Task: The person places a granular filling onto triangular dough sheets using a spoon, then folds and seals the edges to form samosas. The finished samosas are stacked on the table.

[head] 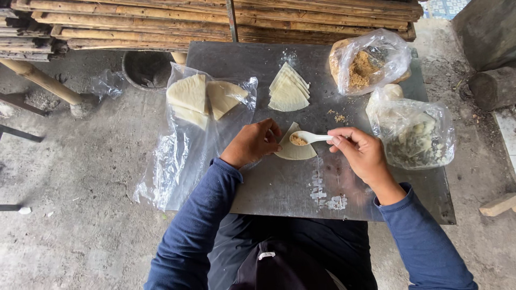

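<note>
— What sits on the desk (279, 188) in the head view, starting with the bags?

— Three clear plastic bags. At the far right corner one bag (371, 59) lies open, holding brown crumbly filling. Just below it, near the right edge, a second bag (414, 134) is knotted at the top and holds a dark, greenish-grey mix. Over the left edge lies a long flat bag (188, 134) with pale triangular wrappers inside its upper part; its lower part hangs empty toward the concrete floor (80, 177).

— Any loose wrappers?

— Yes, a fanned stack of wrappers (289, 91) lies bare on the desk between the flat bag and the filling bag. A few brown crumbs (338, 116) are scattered to its right.

— And the hands?

— The left hand (252, 144) has its grip closed on the near-left edge of a single wrapper (294, 150) lying at the middle of the desk. The right hand (363, 153) pinches the handle of a white spoon (310, 138); its bowl, loaded with brown filling, sits just over that wrapper.

— What lies beyond the desk?

— A dark round pot (146, 69) stands on the floor behind the far-left corner, and a crumpled scrap of plastic (107, 83) lies beside it. Stacked bamboo slats (215, 21) run across the top, and a log (492, 86) lies at right.
</note>
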